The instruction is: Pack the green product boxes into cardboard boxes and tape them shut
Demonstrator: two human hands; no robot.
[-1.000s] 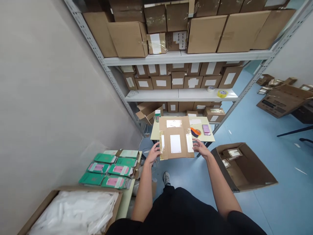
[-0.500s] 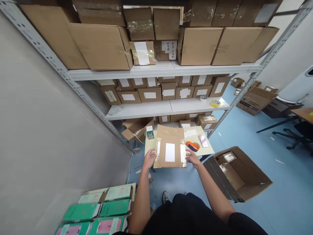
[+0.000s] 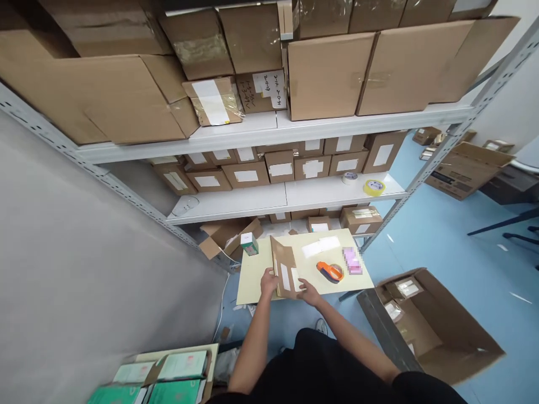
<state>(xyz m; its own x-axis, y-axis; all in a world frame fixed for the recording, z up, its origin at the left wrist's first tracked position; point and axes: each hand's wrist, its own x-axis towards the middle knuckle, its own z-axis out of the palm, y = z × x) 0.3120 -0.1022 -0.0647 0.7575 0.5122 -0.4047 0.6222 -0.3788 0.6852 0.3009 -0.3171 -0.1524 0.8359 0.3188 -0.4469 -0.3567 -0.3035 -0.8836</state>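
Between my two hands is a flattened cardboard box [image 3: 286, 256] with white labels and clear tape on it. It is tilted and partly folded over the front part of a pale yellow table [image 3: 255, 283]. My left hand [image 3: 268, 284] grips its left edge with closed fingers. On the lower right edge, my right hand [image 3: 309, 293] pinches the cardboard beside a label. Right of the box lies an orange and dark blue tape dispenser [image 3: 329, 272]. A small green and white box [image 3: 249, 244] stands at the table's left.
White paper sheets [image 3: 320, 246] and a pixelated pink item [image 3: 352, 261] lie on the table. A large open carton [image 3: 463, 320] stands on the floor at right. Ahead rises a metal shelf [image 3: 236, 207] filled with boxes, with a yellow tape roll [image 3: 374, 187]. Green boxes [image 3: 177, 391] sit lower left.
The cardboard was held flat and broad towards me; now it is turned and narrower, lower over the table. My hands have come closer together, and the view has shifted.
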